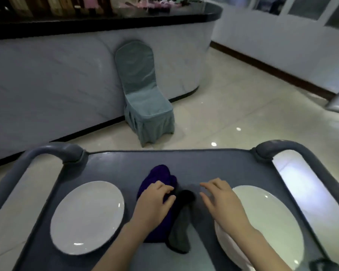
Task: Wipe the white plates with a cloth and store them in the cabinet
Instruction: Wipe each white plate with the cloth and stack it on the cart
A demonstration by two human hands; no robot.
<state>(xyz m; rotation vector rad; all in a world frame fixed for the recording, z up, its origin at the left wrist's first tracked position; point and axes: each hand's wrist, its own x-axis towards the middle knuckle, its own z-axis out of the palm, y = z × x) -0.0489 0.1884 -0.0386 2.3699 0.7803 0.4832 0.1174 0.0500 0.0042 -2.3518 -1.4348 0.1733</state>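
While my left hand [155, 200] grips the purple cloth [160, 173], my spread right hand [221, 200] may bump the white plate [272, 218] at the cart's [213, 165] right edge.

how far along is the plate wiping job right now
Done: nothing visible; the left plate and right plate both lie on the cart, with no cabinet in view. In hand: the left hand grips the purple cloth, and the right hand hovers open beside the right plate. Left: wiping both plates, then storing them.
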